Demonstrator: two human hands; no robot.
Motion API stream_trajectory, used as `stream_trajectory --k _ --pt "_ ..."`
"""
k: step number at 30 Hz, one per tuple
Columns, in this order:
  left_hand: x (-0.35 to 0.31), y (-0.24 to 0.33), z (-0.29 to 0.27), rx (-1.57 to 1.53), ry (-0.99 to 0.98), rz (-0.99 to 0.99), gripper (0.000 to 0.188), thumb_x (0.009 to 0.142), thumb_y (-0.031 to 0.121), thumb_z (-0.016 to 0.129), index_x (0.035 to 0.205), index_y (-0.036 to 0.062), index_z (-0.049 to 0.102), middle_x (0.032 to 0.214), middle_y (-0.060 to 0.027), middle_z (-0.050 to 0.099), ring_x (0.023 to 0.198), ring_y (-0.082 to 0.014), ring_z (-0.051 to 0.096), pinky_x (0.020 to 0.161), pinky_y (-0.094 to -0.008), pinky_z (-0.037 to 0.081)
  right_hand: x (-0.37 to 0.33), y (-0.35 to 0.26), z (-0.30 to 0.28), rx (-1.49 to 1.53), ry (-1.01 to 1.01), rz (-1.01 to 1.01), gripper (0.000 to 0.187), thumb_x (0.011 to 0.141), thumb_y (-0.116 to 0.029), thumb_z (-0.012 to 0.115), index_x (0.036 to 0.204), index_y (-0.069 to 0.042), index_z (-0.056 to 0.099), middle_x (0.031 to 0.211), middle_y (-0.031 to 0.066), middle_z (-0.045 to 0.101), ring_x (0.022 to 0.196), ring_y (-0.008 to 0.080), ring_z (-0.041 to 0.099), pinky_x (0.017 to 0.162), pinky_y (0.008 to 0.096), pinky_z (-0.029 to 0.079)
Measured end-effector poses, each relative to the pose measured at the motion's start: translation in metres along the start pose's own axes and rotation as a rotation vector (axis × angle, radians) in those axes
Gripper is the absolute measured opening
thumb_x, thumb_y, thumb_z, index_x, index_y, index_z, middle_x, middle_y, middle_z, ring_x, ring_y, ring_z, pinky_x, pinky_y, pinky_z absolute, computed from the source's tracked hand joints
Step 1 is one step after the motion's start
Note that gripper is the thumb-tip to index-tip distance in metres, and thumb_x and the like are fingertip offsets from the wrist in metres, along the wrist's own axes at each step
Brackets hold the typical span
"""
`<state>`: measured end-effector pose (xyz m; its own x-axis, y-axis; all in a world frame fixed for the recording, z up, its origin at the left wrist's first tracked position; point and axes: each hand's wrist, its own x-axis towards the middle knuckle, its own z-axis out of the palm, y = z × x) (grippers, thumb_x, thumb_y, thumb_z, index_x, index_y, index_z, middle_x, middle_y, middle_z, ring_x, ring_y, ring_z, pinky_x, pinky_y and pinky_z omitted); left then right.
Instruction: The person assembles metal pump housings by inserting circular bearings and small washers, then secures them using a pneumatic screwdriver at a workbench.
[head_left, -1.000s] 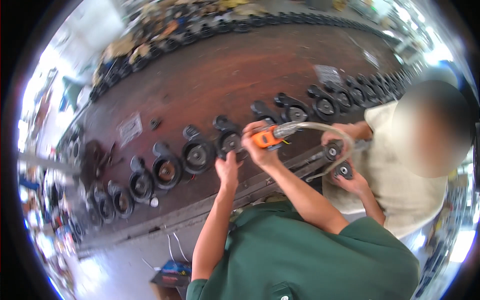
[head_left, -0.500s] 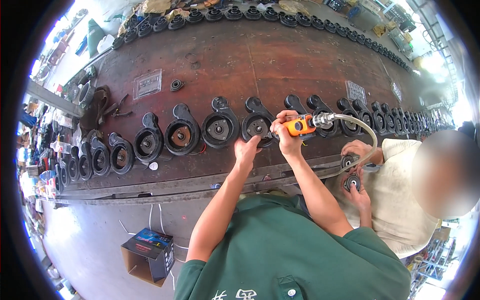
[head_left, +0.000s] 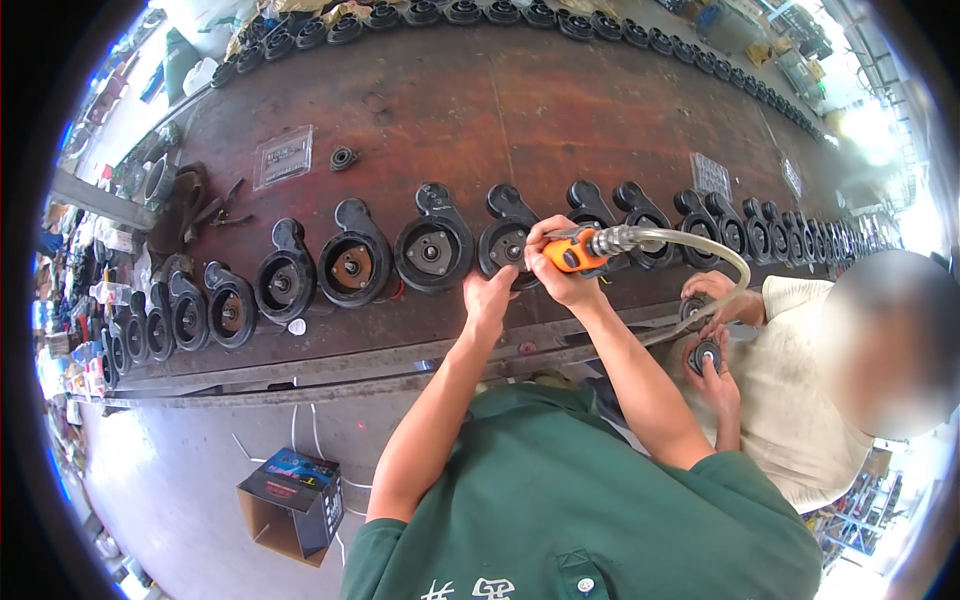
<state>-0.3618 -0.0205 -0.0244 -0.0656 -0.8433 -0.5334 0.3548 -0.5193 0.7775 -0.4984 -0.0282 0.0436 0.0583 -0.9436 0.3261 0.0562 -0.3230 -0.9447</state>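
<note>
Tool [head_left: 572,253] sits clamped in our right hand [head_left: 562,285] by the table's [head_left: 420,110] near edge; our left hand [head_left: 488,298] touches a black housing [head_left: 502,243], grip unclear.

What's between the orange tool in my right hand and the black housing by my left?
Nothing separate shows between the orange tool and black housing. Your left hand is at the housing's lower rim, and the tool's tip by your right hand isn't clear.

Housing row [head_left: 418,247] on the surface [head_left: 420,110], far row [head_left: 463,12] behind, tool [head_left: 570,254] right of left hand [head_left: 488,296], box [head_left: 328,510] on floor [head_left: 180,460], co-worker [head_left: 800,420] at right.
</note>
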Motion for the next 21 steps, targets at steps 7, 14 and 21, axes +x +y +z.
stream_trajectory --k 7,14,21 --pt "0.001 -0.003 0.004 -0.059 -0.015 -0.037 0.036 0.088 0.013 0.071 0.123 0.0046 0.064 0.109 -0.0057 0.071 0.091 -0.016 0.069 0.069 -0.0304 0.057 0.0 -0.002 0.012 -0.009 0.045 -0.046 0.023 0.084 -0.001 0.067 0.106 -0.002 0.06 0.083 0.0006 0.062 0.073 0.0061 0.058 0.066 0.0225 0.049" --pt "0.02 -0.019 -0.012 -0.063 -0.133 -0.032 0.04 0.094 0.015 0.07 0.132 0.0088 0.06 0.123 -0.004 0.066 0.104 -0.0157 0.069 0.078 -0.0322 0.062 0.005 -0.013 0.015 -0.038 0.262 -0.051 0.015 0.074 -0.006 0.071 0.088 -0.002 0.066 0.068 0.0031 0.064 0.064 0.0088 0.059 0.063 0.028 0.05" --pt "0.001 0.0 -0.003 0.034 -0.087 -0.081 0.039 0.096 0.028 0.071 0.128 0.008 0.062 0.12 -0.0045 0.067 0.104 -0.0164 0.07 0.077 -0.0305 0.061 -0.005 -0.013 0.016 -0.116 0.274 -0.133 0.02 0.072 -0.001 0.072 0.091 -0.004 0.065 0.095 0.0038 0.067 0.085 0.0139 0.063 0.076 0.0305 0.05"
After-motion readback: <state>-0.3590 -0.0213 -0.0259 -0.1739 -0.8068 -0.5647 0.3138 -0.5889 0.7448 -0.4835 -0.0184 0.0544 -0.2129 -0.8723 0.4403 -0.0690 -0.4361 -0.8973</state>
